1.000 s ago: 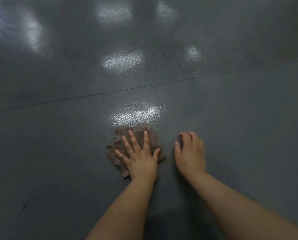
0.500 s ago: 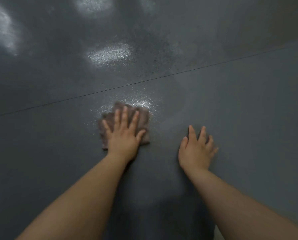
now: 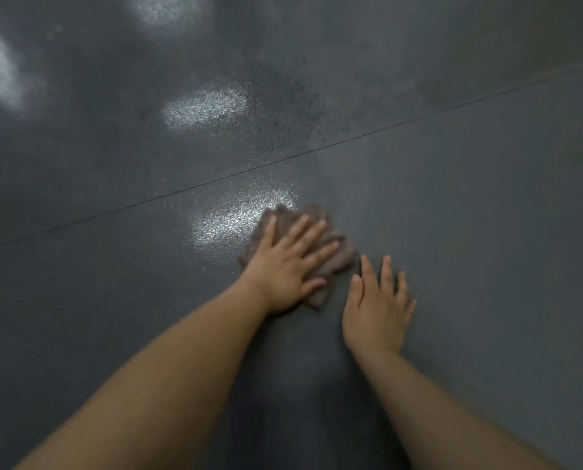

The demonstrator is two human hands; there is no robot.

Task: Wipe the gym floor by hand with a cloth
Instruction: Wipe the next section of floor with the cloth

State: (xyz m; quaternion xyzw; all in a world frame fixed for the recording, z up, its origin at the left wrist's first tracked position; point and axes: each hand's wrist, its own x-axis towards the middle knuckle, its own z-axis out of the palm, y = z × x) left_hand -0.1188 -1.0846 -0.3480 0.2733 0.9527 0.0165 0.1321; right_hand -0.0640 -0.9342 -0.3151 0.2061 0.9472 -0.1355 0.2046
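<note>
Head view: one view only, looking down at both hands on a dark grey gym floor (image 3: 453,215).
Left hand: left hand (image 3: 285,266) lies flat with fingers spread, pressing on the cloth.
Cloth: brownish, nubby cloth (image 3: 337,256), crumpled and blurred, sits under and ahead of the left palm, just right of a bright glare patch (image 3: 236,218).
Right hand: right hand (image 3: 378,307) is released, flat on bare floor, just beside the cloth's right edge, holding nothing.
Key relation: cloth lies left of the right hand; the left hand is the one on it.
Floor: glossy, pebbled texture, crossed by a thin diagonal seam (image 3: 283,161).
</note>
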